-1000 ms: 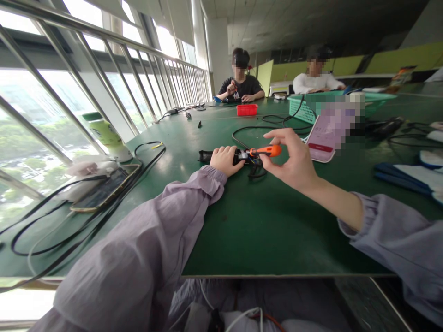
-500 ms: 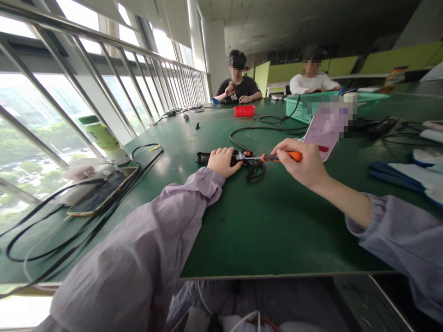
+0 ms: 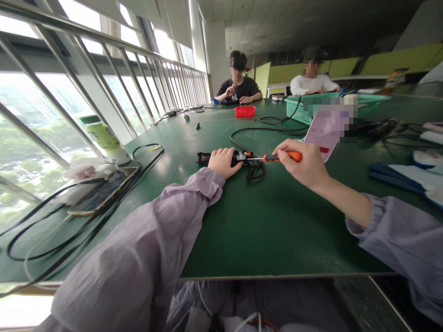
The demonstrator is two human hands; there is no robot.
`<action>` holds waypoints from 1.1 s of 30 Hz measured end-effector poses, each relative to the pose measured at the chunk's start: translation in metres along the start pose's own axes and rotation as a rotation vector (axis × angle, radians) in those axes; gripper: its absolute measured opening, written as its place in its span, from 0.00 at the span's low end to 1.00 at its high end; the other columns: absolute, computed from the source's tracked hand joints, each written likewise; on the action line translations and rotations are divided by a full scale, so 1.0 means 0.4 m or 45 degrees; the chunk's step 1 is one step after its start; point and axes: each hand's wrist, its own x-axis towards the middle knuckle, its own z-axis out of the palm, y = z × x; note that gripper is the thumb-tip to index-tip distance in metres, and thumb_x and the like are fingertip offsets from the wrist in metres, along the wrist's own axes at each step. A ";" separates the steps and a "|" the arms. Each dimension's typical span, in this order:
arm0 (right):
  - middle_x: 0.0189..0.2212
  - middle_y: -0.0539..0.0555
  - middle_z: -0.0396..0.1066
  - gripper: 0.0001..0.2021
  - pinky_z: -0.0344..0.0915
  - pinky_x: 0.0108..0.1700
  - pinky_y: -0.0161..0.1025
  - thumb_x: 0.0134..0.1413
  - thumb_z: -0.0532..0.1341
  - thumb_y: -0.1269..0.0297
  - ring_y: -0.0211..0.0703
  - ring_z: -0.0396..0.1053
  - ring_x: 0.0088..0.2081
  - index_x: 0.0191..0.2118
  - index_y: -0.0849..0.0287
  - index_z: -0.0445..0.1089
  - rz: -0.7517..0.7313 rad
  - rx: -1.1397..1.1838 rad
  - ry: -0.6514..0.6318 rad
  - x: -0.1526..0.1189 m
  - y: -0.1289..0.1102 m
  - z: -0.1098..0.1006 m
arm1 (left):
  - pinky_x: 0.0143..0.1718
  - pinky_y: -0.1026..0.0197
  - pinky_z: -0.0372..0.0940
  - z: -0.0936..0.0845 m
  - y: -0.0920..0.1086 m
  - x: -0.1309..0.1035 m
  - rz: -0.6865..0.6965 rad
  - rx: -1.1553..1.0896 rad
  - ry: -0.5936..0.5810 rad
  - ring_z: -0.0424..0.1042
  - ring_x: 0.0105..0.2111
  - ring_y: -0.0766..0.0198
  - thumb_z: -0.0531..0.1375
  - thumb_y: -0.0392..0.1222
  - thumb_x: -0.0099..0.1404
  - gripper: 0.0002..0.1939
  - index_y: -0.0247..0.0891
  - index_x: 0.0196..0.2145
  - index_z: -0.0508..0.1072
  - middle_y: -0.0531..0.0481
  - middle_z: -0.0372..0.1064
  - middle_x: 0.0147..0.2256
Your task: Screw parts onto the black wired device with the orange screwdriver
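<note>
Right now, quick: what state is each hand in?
Left hand: closed over the long black device, holding it.
Right hand: closed, holding the metal-shafted screwdriver with an orange-and-black handle.

Left arm point(image 3: 138, 235) stretches over the surface's point(image 3: 277, 230) near edge, left hand point(image 3: 224, 162) curled palm-down; right arm point(image 3: 398, 240) angles in, right hand point(image 3: 304, 163) held in a fingertip pinch!

Counted at the tabletop point(image 3: 277, 230): one orange-handled screwdriver point(image 3: 272, 158), one black device point(image 3: 204, 158), one red tray point(image 3: 244, 112), one green-capped cup point(image 3: 106, 142). Phones point(image 3: 315, 136): at least two. Green baskets point(image 3: 296, 111): at least one. Co-workers point(image 3: 238, 87) numbered two. Cables point(image 3: 263, 128) were several, overlapping; exact tally was unclear.
</note>
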 end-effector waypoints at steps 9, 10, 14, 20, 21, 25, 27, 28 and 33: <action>0.20 0.50 0.71 0.07 0.58 0.26 0.38 0.49 0.55 0.67 0.40 0.65 0.22 0.25 0.55 0.69 0.010 0.005 0.039 -0.001 -0.006 -0.004 | 0.49 0.52 0.54 0.008 -0.004 0.002 0.016 -0.005 0.025 0.63 0.47 0.51 0.51 0.55 0.62 0.26 0.35 0.53 0.62 0.42 0.67 0.47; 0.20 0.49 0.71 0.07 0.58 0.26 0.38 0.49 0.55 0.67 0.40 0.65 0.22 0.25 0.55 0.69 0.007 0.005 0.038 -0.001 -0.006 -0.005 | 0.49 0.53 0.54 0.009 -0.004 0.001 0.019 -0.004 0.025 0.63 0.47 0.51 0.51 0.55 0.62 0.27 0.34 0.53 0.62 0.42 0.67 0.47; 0.22 0.50 0.71 0.07 0.59 0.28 0.38 0.50 0.55 0.66 0.42 0.67 0.25 0.26 0.55 0.69 -0.001 0.006 -0.017 0.000 0.000 -0.002 | 0.49 0.53 0.55 0.007 -0.004 0.000 0.014 -0.002 0.030 0.63 0.48 0.51 0.52 0.54 0.62 0.26 0.34 0.53 0.62 0.42 0.67 0.47; 0.20 0.48 0.67 0.03 0.60 0.27 0.37 0.48 0.57 0.66 0.39 0.65 0.22 0.30 0.55 0.67 0.001 0.019 -0.019 0.001 -0.003 -0.002 | 0.49 0.53 0.55 0.006 -0.003 0.001 0.010 0.000 0.026 0.64 0.48 0.51 0.52 0.55 0.62 0.26 0.36 0.52 0.63 0.43 0.67 0.47; 0.20 0.47 0.66 0.05 0.61 0.28 0.37 0.46 0.58 0.66 0.39 0.64 0.23 0.33 0.55 0.67 -0.015 0.025 0.007 0.001 -0.005 -0.001 | 0.49 0.53 0.55 0.007 -0.003 0.002 0.010 0.003 0.030 0.64 0.48 0.51 0.52 0.55 0.62 0.26 0.37 0.52 0.63 0.43 0.67 0.47; 0.29 0.50 0.69 0.18 0.65 0.36 0.40 0.42 0.60 0.69 0.43 0.69 0.32 0.43 0.53 0.62 -0.148 0.101 0.145 0.003 -0.007 0.002 | 0.49 0.53 0.55 0.011 -0.005 0.004 0.011 0.012 0.029 0.63 0.47 0.51 0.51 0.55 0.62 0.26 0.36 0.52 0.62 0.42 0.67 0.47; 0.29 0.51 0.70 0.17 0.65 0.37 0.40 0.43 0.60 0.69 0.44 0.70 0.32 0.43 0.53 0.62 -0.139 0.108 0.159 0.002 -0.010 0.003 | 0.49 0.53 0.55 0.012 -0.006 0.004 0.015 0.005 0.032 0.63 0.47 0.51 0.51 0.55 0.62 0.26 0.36 0.52 0.62 0.42 0.67 0.47; 0.27 0.50 0.70 0.15 0.65 0.35 0.40 0.44 0.60 0.68 0.43 0.69 0.30 0.42 0.54 0.63 -0.101 0.093 0.142 0.001 -0.011 0.003 | 0.48 0.53 0.55 0.011 -0.005 0.004 0.016 0.001 0.033 0.63 0.47 0.51 0.51 0.55 0.62 0.26 0.36 0.52 0.62 0.42 0.67 0.47; 0.22 0.48 0.69 0.08 0.63 0.30 0.39 0.48 0.60 0.63 0.41 0.68 0.24 0.36 0.54 0.64 0.047 0.050 0.078 -0.002 -0.014 0.003 | 0.49 0.53 0.55 0.005 -0.001 0.002 0.006 0.000 0.014 0.63 0.47 0.51 0.51 0.54 0.63 0.25 0.36 0.52 0.63 0.42 0.67 0.47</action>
